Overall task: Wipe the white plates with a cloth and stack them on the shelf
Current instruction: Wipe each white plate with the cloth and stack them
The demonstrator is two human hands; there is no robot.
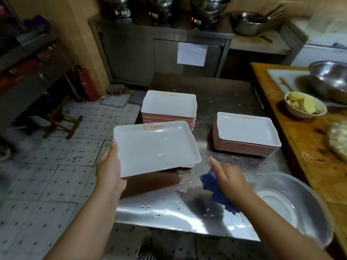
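Observation:
My left hand (pixel 109 166) grips the left edge of a white rectangular plate (pixel 155 148) with an orange logo, held tilted above the wet steel table (pixel 169 209). My right hand (pixel 230 180) holds a blue cloth (pixel 216 192) just right of that plate, its forefinger stretched out. Two stacks of white plates with red undersides stand on the table: one at the back (pixel 169 107), one to the right (pixel 246 134).
A steel basin (pixel 293 205) sits at the table's near right corner. A wooden counter (pixel 308 139) on the right carries a bowl of sliced potato (pixel 305 106) and a large steel bowl (pixel 330 76). The tiled floor, a wooden stool (pixel 62 119) and a fire extinguisher (pixel 87 83) lie left.

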